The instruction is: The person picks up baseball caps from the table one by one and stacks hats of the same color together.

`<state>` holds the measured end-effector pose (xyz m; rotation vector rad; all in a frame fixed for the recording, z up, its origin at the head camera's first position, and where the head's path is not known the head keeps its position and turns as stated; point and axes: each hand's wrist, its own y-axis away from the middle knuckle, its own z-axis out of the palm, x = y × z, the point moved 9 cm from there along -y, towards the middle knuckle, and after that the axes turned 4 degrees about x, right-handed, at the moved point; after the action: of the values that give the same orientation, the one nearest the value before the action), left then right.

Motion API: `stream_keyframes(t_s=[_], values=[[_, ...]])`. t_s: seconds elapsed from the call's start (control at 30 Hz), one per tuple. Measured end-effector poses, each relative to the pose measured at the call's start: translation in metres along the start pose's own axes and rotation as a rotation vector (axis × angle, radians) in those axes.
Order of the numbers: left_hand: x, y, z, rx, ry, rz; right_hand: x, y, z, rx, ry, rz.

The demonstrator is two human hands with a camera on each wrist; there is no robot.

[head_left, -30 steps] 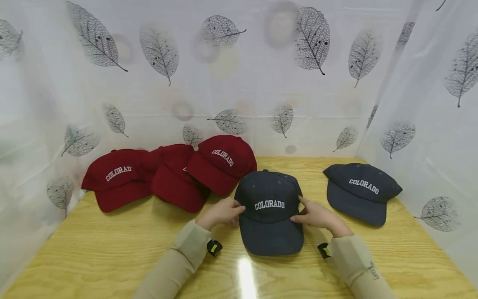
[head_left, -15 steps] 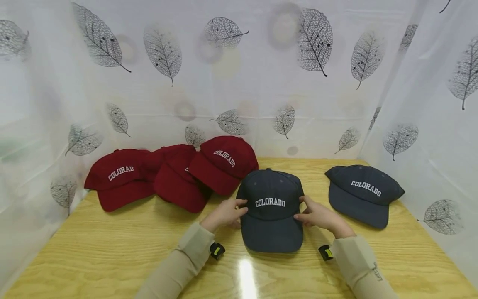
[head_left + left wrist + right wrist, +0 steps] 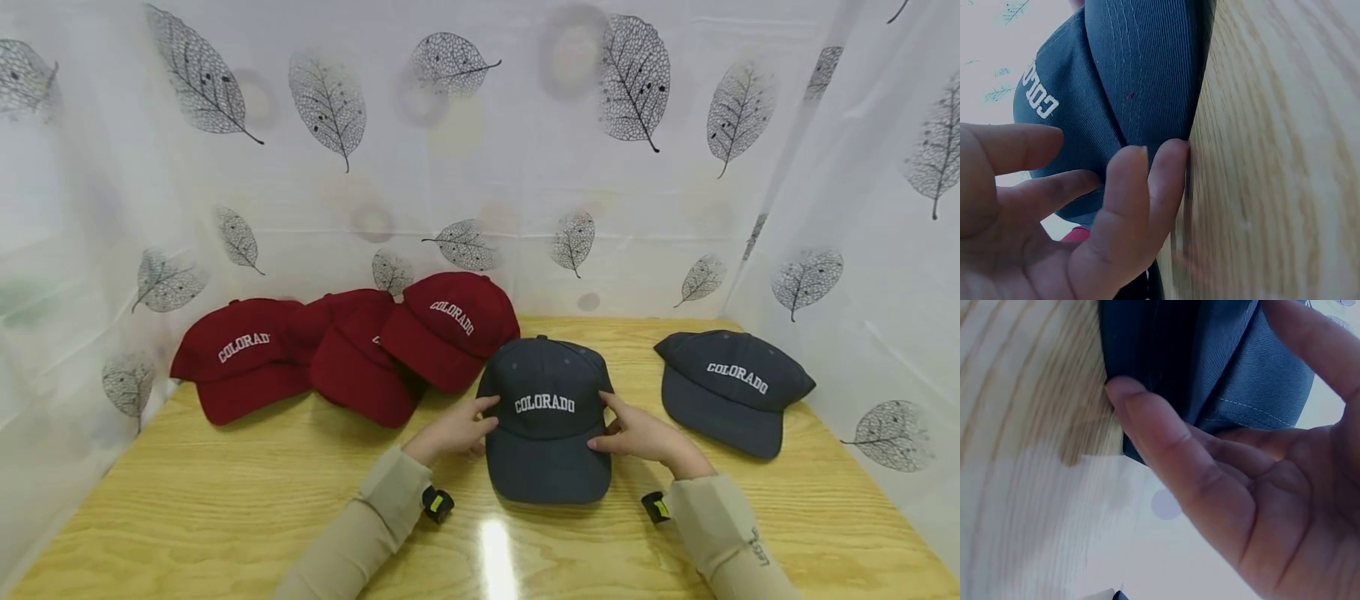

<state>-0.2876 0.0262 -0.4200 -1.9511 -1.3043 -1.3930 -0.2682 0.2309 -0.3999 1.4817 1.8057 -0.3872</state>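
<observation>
Your left grip (image 3: 457,427) at 9 o'clock and right grip (image 3: 639,431) at 3 are both spread wide, fingers touching the sides of the near navy cap (image 3: 549,467), which sits on the table (image 3: 255,517) brim toward 6; it's crept a hair toward 12 in the last half second, so I'd call this fine straightening, not a lift. Overlapping red caps (image 3: 358,367) run from 9 to 11, the closest crowding you at 11 (can't tell if it touches), so that's your obstacle. The other navy cap (image 3: 731,390) sits well apart, between 2 and 3.
</observation>
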Motion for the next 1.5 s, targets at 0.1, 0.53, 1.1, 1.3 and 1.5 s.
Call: stream_keyframes(t_s=[0.1, 0.53, 1.1, 1.3, 1.5], values=[[-0.0017, -0.0004, -0.0003, 0.000, 0.016, -0.011, -0.0004, -0.0003, 0.0003, -0.001, 0.008, 0.000], [-0.0034, -0.0020, -0.0008, -0.004, 0.032, -0.037, -0.0007, 0.0007, 0.0014, -0.014, 0.031, 0.027], [0.0038, -0.0014, 0.0001, 0.013, 0.026, -0.008, -0.0001, 0.0000, 0.0043, -0.036, -0.005, 0.015], [0.0016, -0.0020, 0.0006, -0.001, 0.051, -0.022, -0.0004, -0.0007, 0.0048, -0.034, 0.019, 0.007], [0.0009, -0.0017, 0.0016, -0.009, 0.042, -0.018, -0.0026, -0.0040, 0.0040, 0.000, 0.113, -0.031]])
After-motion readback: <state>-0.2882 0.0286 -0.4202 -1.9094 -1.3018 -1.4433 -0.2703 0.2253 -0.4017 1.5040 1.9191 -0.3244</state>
